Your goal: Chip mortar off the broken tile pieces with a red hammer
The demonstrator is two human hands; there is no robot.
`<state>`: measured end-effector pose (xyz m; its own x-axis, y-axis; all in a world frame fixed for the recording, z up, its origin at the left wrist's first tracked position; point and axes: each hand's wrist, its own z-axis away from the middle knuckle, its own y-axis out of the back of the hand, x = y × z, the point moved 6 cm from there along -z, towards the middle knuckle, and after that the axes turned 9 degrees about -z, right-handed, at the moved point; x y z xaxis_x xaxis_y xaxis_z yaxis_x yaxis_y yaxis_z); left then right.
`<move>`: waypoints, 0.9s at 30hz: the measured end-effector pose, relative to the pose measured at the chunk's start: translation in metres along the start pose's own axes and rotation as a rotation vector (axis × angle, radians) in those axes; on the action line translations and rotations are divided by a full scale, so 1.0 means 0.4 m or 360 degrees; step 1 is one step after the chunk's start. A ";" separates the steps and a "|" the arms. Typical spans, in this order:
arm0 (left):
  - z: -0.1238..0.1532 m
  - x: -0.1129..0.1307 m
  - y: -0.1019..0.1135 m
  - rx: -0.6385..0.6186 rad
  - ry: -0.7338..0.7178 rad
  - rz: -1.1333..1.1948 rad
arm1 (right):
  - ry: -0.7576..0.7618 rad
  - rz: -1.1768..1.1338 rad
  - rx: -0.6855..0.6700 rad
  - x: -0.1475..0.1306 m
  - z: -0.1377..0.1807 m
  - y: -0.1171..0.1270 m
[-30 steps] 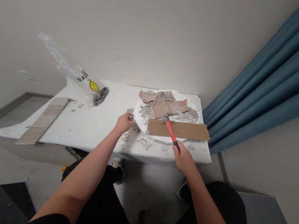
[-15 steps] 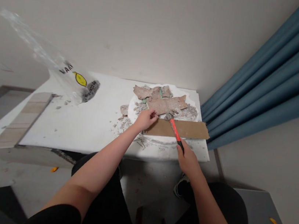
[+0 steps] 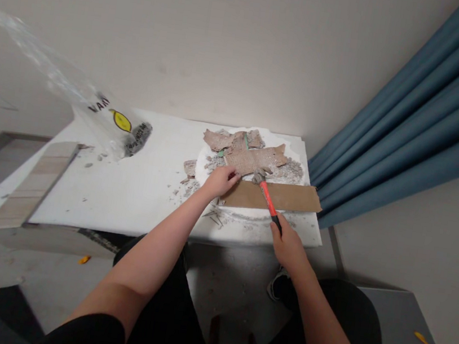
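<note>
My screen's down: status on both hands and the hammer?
Right hand gripping hammer. Left hand by left end of brown strip. Torn brown pieces, grey rubble beyond strip.

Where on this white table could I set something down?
The white table, between the plastic bag and scattered rubble, looks mostly bare. Its right end is crowded: brown pieces, cardboard strip, hammer, left hand and right hand.

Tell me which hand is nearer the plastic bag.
Left. The left hand is to the right of the plastic bag; the right hand, holding the hammer, is farther right.
</note>
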<state>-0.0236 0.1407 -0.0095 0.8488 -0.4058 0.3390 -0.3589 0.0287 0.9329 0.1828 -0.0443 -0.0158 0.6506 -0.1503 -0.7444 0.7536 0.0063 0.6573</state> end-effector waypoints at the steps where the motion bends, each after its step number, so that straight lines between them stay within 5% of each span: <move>1: 0.000 -0.001 0.000 0.0002 0.0004 -0.0011 | -0.0002 0.0004 0.0004 0.000 0.000 0.000; 15: 0.003 -0.003 -0.019 0.0013 -0.0001 -0.0047 | -0.0034 0.0015 0.0002 -0.006 -0.005 0.008; 27: 0.030 0.019 -0.034 0.0087 -0.0072 -0.0103 | 0.0124 -0.0073 -0.0014 -0.155 -0.001 0.030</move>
<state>-0.0168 0.1262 -0.0210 0.8529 -0.4462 0.2711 -0.3255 -0.0486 0.9443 0.1515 -0.0344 0.0383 0.6203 -0.0735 -0.7809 0.7835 0.0102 0.6213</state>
